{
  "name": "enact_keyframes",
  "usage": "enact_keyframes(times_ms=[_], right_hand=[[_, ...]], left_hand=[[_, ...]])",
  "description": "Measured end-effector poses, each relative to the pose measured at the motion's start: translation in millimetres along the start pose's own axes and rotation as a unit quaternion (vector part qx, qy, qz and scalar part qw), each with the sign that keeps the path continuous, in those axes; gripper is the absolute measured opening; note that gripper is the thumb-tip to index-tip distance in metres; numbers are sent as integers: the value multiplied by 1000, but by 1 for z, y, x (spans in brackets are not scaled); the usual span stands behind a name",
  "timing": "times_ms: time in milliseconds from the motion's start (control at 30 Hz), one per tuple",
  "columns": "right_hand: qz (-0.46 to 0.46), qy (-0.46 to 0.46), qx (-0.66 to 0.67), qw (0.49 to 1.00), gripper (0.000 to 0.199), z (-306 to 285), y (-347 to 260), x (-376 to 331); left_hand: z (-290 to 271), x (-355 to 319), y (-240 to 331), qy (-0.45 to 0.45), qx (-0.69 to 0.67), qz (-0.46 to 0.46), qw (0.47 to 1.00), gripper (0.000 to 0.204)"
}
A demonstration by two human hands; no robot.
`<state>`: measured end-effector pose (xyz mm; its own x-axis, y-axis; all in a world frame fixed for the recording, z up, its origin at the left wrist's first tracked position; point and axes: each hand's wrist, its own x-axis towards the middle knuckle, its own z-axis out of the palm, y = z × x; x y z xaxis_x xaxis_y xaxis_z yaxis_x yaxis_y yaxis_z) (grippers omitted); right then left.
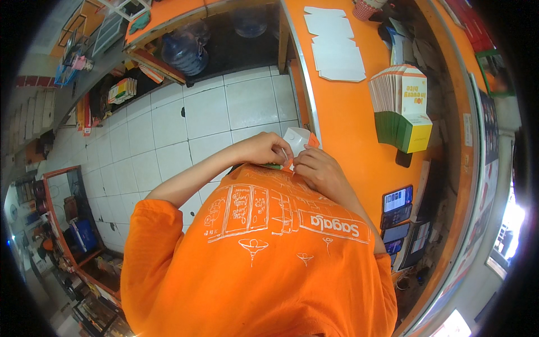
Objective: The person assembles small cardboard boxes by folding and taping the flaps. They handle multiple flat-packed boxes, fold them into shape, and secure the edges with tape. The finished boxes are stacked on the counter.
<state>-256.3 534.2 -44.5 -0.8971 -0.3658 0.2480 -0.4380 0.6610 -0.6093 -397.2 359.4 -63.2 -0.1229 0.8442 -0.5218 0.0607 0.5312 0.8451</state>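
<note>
Close against my orange shirt, both hands hold a partly folded cardboard box (296,136), white inside with orange and green on its outer faces. My left hand (266,149) pinches one edge of it, with thumb and fingers brought together. On the opposite side my right hand (319,167) grips the card, its fingers bent over an orange flap. The lower part of the box is hidden behind my hands and shirt. To the right, a fanned row of folded boxes (414,106) in white, green and yellow lies on the orange counter (359,121).
Flat white card blanks (335,48) lie at the counter's far end. Several phones (397,199) rest along its right side, and a dark phone (403,159) sits below the folded boxes. Large blue water bottles (185,53) stand under the far counter, beyond the white tiled floor (208,109).
</note>
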Motion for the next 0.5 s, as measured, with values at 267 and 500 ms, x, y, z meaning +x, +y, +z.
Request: enact_keyframes(times_ms=[267,500], right_hand=[[-41,57,-33,997,16,7,4,1],[-36,9,-32,999,14,4,4,-1]], left_hand=[[0,1,-9,-19,-59,-3,998,20],[1,1,-7,-15,-46,-26,998,21]])
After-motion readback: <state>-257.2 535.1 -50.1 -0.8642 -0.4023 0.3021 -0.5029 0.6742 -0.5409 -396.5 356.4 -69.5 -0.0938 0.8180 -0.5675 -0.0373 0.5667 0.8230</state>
